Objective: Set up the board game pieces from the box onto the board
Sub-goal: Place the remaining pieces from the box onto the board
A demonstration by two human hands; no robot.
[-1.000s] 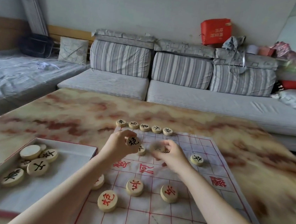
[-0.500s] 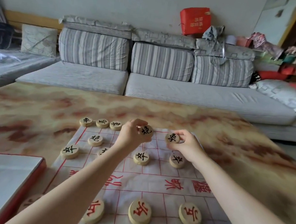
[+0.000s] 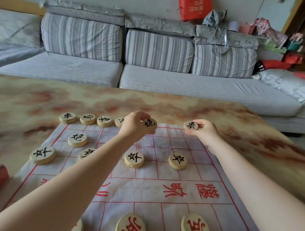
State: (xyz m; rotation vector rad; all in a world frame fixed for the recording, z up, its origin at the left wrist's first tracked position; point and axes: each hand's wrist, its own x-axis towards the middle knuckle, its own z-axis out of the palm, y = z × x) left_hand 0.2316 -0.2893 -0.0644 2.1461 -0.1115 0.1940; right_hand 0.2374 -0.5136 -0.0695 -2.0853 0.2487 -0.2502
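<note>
At twelve o'clock on the board (image 3: 154, 173), the left hand (image 3: 134, 127) has a black-lettered disc (image 3: 150, 123) in its grip, the right hand (image 3: 205, 133) a second disc (image 3: 191, 125).

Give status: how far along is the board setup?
Partly done. Placed: four black pieces on the board's far-left edge, a cannon, four soldiers, some red pieces near. In hand: left hand pinches a second cannon, right hand another piece. Left: far-right edge is bare.
</note>
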